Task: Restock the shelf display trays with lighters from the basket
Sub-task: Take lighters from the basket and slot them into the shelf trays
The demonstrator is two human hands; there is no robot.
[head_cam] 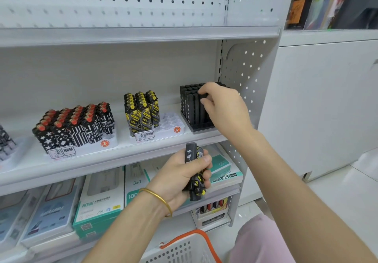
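My right hand (pixel 223 107) pinches a black lighter (pixel 204 99) at the top of the black display tray (pixel 201 126) at the right end of the middle shelf; that tray is packed with black lighters. Below the shelf edge, my left hand (pixel 184 177) grips a bundle of lighters (pixel 195 170), black ones and yellow-and-black ones. A white tray (pixel 169 125) in the middle of the shelf holds yellow-and-black lighters (pixel 141 111) on its left side, and its right slots are bare. The basket (pixel 184 250), white with an orange handle, sits at the bottom of the view.
A white tray with black-and-white patterned, red-topped lighters (pixel 75 125) stands left of centre; another tray (pixel 8 150) is cut off at the far left. Boxed chargers and cables (pixel 100 199) fill the lower shelf. A perforated side panel (pixel 245 72) closes the shelf's right end.
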